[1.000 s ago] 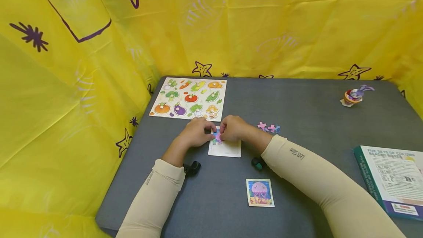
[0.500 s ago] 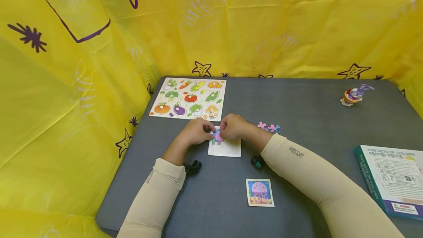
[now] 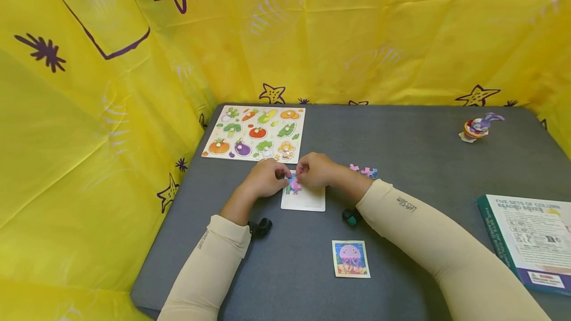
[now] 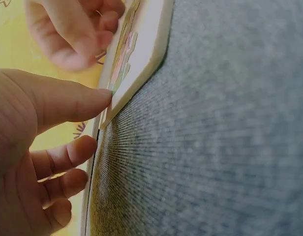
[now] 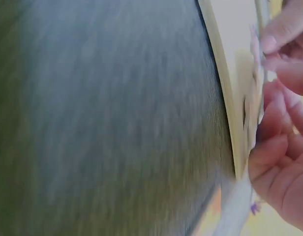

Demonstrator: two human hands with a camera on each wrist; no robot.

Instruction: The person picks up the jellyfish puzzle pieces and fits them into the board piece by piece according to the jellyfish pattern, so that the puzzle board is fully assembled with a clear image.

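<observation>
A white puzzle tray (image 3: 312, 202) lies flat, with a few joined pink and blue jigsaw pieces (image 3: 294, 187) in its upper left part. My left hand (image 3: 264, 178) is at the tray's left edge. In the left wrist view its straight thumb (image 4: 82, 103) touches the tray by the pieces, the other fingers loosely bent; its index finger is hidden there. Across from it my right hand (image 3: 315, 170) appears to pinch a pink jigsaw piece at the group's right side; the fingertips cover most of it. Loose pieces (image 3: 367, 172) lie beyond the right forearm, partly covered.
A jellyfish picture card (image 3: 351, 259) lies nearer me. Behind the hands is a vegetable peg board (image 3: 256, 133). A boxed set (image 3: 533, 241) sits at right, and a small rabbit figure (image 3: 477, 129) at far right. Yellow cloth (image 3: 330, 53) hangs behind the grey table.
My right hand has risen very slightly away from me and its forearm has shifted a little, covering more of the loose pieces. The left hand stays nearly still; the tray has not moved.
</observation>
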